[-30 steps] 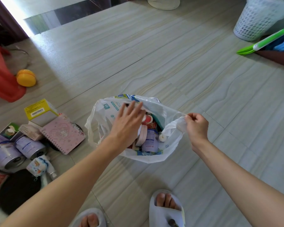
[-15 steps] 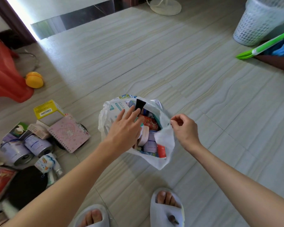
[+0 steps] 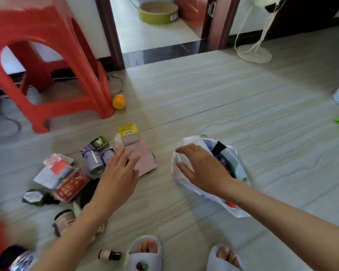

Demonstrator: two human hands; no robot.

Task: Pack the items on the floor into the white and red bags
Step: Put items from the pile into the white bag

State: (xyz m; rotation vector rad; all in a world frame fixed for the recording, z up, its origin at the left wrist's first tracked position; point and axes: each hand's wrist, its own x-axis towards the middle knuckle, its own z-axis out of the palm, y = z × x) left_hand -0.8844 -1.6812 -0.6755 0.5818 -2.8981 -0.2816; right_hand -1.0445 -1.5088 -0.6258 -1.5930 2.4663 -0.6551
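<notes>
Red plastic fills the upper left of the frame: a stool (image 3: pixel 47 61) with an orange ball (image 3: pixel 119 101) touching its near leg. Below it, left of centre, the loose items lie on the floor (image 3: pixel 243 118): a yellow-topped box (image 3: pixel 129 133), purple tins (image 3: pixel 95 160), a pink notebook (image 3: pixel 144 160), a red packet (image 3: pixel 72 185) and a small bottle (image 3: pixel 109 254) near the slippered feet. The left hand (image 3: pixel 118 177) hangs over the notebook's near edge, fingers spread and relaxed, holding nothing, and hides part of the pile. Right of centre sits the white bag (image 3: pixel 209 173), stuffed with things. The right hand (image 3: pixel 202 169) lies across its mouth, fingers loosely bent on the plastic; whether they pinch it I cannot tell. A fan base (image 3: pixel 253 54) stands at the upper right, well apart.
</notes>
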